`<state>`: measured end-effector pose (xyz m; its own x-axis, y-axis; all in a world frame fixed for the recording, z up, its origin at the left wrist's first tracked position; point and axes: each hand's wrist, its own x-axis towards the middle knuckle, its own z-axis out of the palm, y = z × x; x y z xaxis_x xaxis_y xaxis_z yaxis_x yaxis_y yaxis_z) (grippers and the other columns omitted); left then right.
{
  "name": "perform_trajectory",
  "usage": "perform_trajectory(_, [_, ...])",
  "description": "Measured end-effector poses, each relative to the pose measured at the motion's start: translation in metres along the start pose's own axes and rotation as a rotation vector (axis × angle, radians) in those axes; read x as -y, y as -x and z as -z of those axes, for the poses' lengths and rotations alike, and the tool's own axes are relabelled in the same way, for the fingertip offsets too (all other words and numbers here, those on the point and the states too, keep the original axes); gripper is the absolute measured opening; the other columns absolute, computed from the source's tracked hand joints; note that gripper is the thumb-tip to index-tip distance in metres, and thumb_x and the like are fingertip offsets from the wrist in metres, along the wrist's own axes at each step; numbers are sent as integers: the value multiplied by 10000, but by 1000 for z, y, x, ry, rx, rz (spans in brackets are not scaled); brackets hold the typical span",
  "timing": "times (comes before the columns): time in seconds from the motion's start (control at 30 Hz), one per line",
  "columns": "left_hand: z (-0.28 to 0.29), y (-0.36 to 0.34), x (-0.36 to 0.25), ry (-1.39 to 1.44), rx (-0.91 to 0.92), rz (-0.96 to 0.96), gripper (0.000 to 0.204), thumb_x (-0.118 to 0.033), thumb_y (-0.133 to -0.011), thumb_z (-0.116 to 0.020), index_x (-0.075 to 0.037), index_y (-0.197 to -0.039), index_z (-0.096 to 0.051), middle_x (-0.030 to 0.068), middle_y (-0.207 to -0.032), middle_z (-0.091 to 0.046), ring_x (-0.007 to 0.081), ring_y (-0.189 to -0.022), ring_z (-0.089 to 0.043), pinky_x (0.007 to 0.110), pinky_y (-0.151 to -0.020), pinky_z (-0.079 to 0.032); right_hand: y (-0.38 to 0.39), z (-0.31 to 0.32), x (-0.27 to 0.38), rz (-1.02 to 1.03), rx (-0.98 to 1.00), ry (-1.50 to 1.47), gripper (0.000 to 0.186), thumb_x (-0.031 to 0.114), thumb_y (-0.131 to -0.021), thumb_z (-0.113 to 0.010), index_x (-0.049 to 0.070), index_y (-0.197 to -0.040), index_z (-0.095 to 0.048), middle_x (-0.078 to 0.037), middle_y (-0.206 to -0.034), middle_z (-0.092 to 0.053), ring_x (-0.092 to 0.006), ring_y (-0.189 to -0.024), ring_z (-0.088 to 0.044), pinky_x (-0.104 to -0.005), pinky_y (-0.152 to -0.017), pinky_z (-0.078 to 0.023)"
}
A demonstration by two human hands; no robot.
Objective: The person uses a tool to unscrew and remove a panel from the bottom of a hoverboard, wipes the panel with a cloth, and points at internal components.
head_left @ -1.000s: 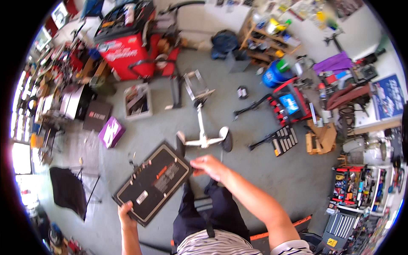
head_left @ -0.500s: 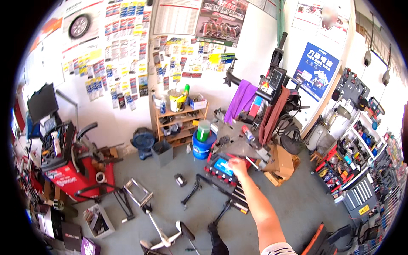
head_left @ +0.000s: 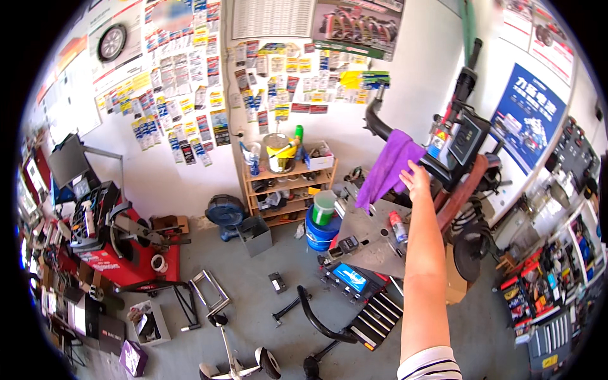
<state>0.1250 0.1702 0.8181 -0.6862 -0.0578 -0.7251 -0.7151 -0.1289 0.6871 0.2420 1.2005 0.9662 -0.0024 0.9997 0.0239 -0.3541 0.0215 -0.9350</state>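
Observation:
My right hand (head_left: 415, 180) reaches up and away from me on a stretched arm, its fingers apart and nothing held in them. Its fingertips overlap the right edge of a purple cloth (head_left: 387, 166); whether they touch it I cannot tell. The cloth drapes over a black arm of a tyre-changer-like machine, beside a dark control box (head_left: 468, 140). Below the hand, a red spray can (head_left: 398, 226) stands on the grey metal worktop (head_left: 367, 250). A lit blue screen (head_left: 349, 277) sits on a low panel in front of that. My left hand is out of view.
A brown cloth (head_left: 465, 190) hangs right of the control box. A blue bucket (head_left: 320, 233) and a wooden shelf (head_left: 292, 193) stand to the left. A curved black bar (head_left: 310, 315) and a white wheeled stand (head_left: 232, 361) are on the floor nearer me.
My right hand has left the lit screen and moved up and away to the purple cloth, its fingers now spread. The whole view has shifted, with the machine further right.

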Motion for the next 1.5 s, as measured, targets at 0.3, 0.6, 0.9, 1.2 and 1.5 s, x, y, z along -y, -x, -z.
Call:
perform_trajectory(0.3, [-25, 2, 2, -2, 53, 57, 311, -214, -894, -637, -31, -1146, -638, 93, -1032, -677, 250, -954, -666, 418, -807, -573, -61, 26, 15, -120, -281, 78, 358, 164, -850, -778, 3, -1140, -645, -112, -1082, -609, -262, -1001, -604, -397, -862, -582])
perform_trajectory(0.6, [-35, 32, -7, 76, -60, 34, 389, -143, -873, -627, 3, -1233, -600, 150, -1104, -679, 297, -980, -685, 425, -804, -601, -86, 21, -11, -196, 107, 20, 475, 268, -835, -808, 36, -1199, -609, -162, -1234, -574, -258, -1068, -603, -372, -872, -554])
perform_trajectory(0.9, [-20, 32, -23, 217, -76, 52, 331, -98, -866, -630, 1, -1182, -622, 128, -1066, -697, 273, -914, -700, 389, -738, -603, 102, -43, 101, 486, 428, 15, 345, 237, -954, -674, 27, -1219, -606, -61, -1151, -621, -168, -1007, -595, -295, -918, -442])
perform_trajectory(1.2, [104, -46, -40, 333, 78, -45, 397, -37, -782, -643, 68, -1162, -600, 169, -987, -690, 282, -841, -702, 434, -772, -604, 430, -132, 67, 457, 274, 376, 420, 236, -979, -631, -61, -1272, -582, -148, -1200, -643, -201, -1019, -599, -329, -917, -474])
perform_trajectory(1.5, [289, -157, -118, 263, 292, 3, 440, -27, -774, -647, 54, -1202, -590, 145, -1052, -680, 259, -943, -684, 396, -837, -584, 783, -63, -55, 328, 563, 900, 407, 115, -878, -701, -45, -1244, -621, -113, -1134, -675, -189, -1028, -606, -332, -956, -452])
